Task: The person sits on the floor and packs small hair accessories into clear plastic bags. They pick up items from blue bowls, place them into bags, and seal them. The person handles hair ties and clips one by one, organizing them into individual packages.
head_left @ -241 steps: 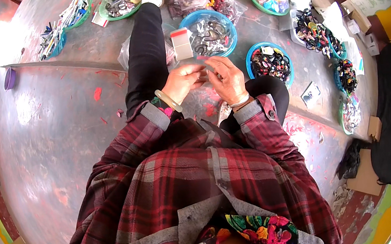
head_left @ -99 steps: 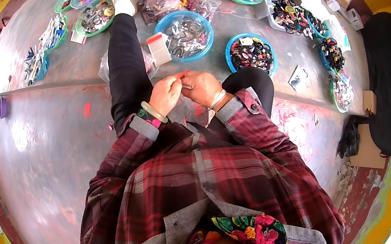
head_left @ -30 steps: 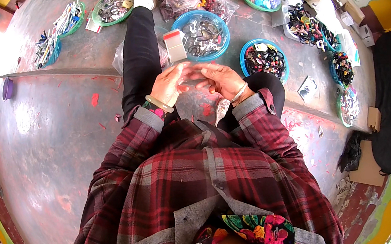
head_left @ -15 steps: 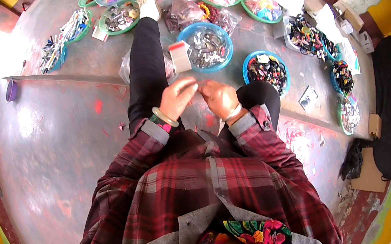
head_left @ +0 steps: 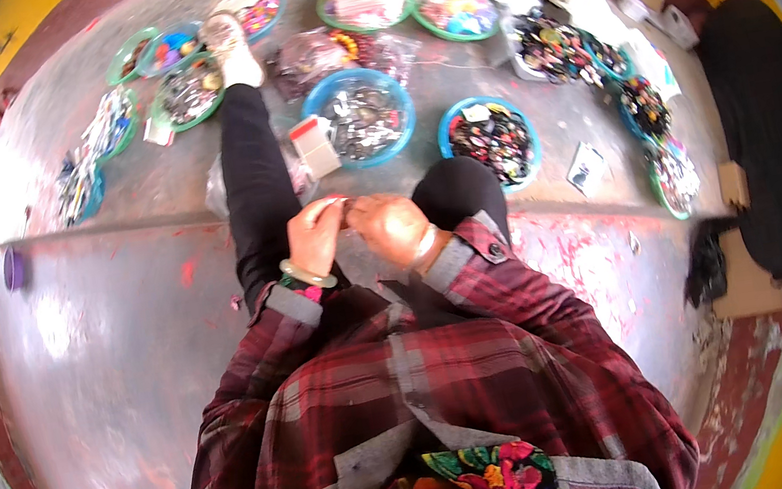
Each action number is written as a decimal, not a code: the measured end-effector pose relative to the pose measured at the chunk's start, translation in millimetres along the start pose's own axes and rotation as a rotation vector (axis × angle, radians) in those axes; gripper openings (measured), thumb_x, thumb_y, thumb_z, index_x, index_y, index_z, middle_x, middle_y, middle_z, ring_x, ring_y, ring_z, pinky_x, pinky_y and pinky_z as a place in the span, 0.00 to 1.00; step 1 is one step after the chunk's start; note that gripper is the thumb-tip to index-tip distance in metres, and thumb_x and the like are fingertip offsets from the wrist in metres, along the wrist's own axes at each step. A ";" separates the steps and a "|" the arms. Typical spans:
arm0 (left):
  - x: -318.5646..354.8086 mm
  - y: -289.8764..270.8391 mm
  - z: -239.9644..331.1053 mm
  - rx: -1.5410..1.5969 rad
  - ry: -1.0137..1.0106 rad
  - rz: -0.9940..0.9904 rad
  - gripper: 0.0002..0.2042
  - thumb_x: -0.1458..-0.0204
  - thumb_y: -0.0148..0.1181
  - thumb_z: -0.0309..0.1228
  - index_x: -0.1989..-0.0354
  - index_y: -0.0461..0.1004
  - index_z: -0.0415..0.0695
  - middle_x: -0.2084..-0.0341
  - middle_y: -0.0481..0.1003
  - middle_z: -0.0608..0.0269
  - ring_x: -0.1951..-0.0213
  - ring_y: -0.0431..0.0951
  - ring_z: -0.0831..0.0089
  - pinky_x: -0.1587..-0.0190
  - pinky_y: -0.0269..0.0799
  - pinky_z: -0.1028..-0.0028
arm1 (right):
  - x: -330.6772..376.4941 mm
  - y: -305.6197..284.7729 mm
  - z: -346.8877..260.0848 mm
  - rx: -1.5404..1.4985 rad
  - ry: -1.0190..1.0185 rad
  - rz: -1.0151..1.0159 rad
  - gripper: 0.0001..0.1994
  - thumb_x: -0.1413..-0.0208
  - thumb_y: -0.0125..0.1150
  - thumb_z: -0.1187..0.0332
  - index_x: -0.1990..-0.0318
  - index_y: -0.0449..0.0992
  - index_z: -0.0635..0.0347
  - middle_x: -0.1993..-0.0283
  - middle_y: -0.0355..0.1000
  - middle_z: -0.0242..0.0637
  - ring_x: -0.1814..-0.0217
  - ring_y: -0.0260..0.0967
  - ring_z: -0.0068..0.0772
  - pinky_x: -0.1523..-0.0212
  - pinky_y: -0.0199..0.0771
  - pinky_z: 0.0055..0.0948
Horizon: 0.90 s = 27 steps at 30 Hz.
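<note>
My left hand (head_left: 315,240) and my right hand (head_left: 391,228) meet between my knees, fingertips pinched together. Something small and dark reddish seems to lie between them, but the fingers cover most of it. Just beyond them stands a white box with a red band (head_left: 317,157), leaning by a blue basin (head_left: 408,112) of small silvery items in clear packets. Past my right knee sits another blue basin (head_left: 534,142) filled with dark and coloured small pieces.
Green and blue baskets of small goods line the raised floor ahead, among them a green basket (head_left: 161,114). Clear plastic bags (head_left: 308,62) lie beyond my left leg. A step edge (head_left: 146,225) crosses the floor. At right are a long black object (head_left: 769,137) and a black bag (head_left: 707,260).
The view has turned, so the baskets sit further left. My hands appear lower and further left, fingertips still together.
</note>
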<state>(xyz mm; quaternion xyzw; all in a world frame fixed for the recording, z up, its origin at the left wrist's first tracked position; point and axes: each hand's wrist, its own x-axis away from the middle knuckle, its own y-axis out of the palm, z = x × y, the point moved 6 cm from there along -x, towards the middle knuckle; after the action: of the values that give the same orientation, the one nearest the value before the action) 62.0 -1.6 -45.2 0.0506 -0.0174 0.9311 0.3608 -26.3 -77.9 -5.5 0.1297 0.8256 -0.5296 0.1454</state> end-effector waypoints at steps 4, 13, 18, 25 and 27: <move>-3.9 -3.5 -1.8 0.138 -0.021 -0.019 0.08 0.48 0.51 0.24 0.67 0.75 0.33 0.74 0.75 0.64 0.70 0.73 0.80 0.66 0.70 0.81 | -1.1 -36.9 -11.8 -0.007 0.030 0.123 0.08 0.57 0.53 0.74 0.67 0.72 0.62 0.65 0.70 0.39 0.65 0.70 0.41 0.67 0.71 0.34; -6.7 -13.7 -16.1 0.168 0.012 0.001 0.08 0.47 0.52 0.27 0.66 0.73 0.33 0.73 0.75 0.60 0.69 0.76 0.77 0.65 0.72 0.79 | 91.0 -130.2 131.4 0.086 0.550 0.605 0.06 0.53 0.54 0.73 0.68 0.76 0.58 0.68 0.72 0.41 0.65 0.70 0.43 0.65 0.71 0.34; -6.8 -8.9 -15.6 0.068 -0.028 -0.048 0.09 0.47 0.52 0.29 0.65 0.74 0.36 0.73 0.76 0.64 0.69 0.76 0.79 0.70 0.67 0.83 | 174.6 -114.7 249.9 0.277 1.006 0.406 0.08 0.55 0.53 0.63 0.71 0.79 0.50 0.70 0.73 0.42 0.66 0.71 0.47 0.65 0.70 0.37; -8.4 -7.4 -15.1 0.056 -0.040 -0.054 0.09 0.47 0.52 0.29 0.65 0.74 0.36 0.73 0.76 0.64 0.71 0.75 0.80 0.70 0.67 0.83 | 148.7 -73.5 298.0 0.185 0.947 0.133 0.09 0.57 0.53 0.63 0.72 0.79 0.51 0.70 0.72 0.44 0.66 0.70 0.48 0.63 0.70 0.40; -8.3 -8.1 -14.8 0.055 -0.041 -0.067 0.09 0.47 0.52 0.28 0.65 0.74 0.35 0.73 0.76 0.64 0.71 0.75 0.80 0.68 0.68 0.82 | 132.3 -61.3 310.4 0.179 0.944 0.034 0.09 0.58 0.55 0.62 0.71 0.79 0.52 0.69 0.73 0.43 0.64 0.71 0.45 0.61 0.70 0.37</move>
<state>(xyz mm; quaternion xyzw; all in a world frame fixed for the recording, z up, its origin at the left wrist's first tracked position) 72.4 -0.2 -60.9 0.0804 0.0026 0.9174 0.3898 -139.3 -377.9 -127.3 0.3813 0.7505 -0.4793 -0.2483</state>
